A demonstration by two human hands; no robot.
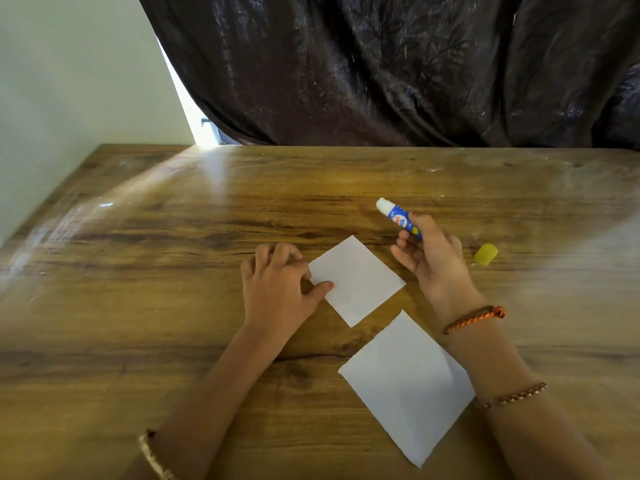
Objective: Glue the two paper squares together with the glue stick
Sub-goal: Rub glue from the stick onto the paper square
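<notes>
Two white paper squares lie on the wooden table (pixel 173 237). The smaller, farther square (pixel 358 280) is pinned at its left corner by my left hand (pixel 280 285), thumb and fingertips on the paper's edge. The larger, nearer square (pixel 401 386) lies flat, its right side partly under my right forearm. My right hand (pixel 433 258) grips an uncapped blue glue stick (pixel 398 218), with the white glue tip pointing up and left, above the table and beyond the far square.
The yellow glue cap (pixel 486 254) lies on the table to the right of my right hand. A dark curtain (pixel 381 71) hangs behind the table's far edge, and a pale wall (pixel 69 81) stands at the left.
</notes>
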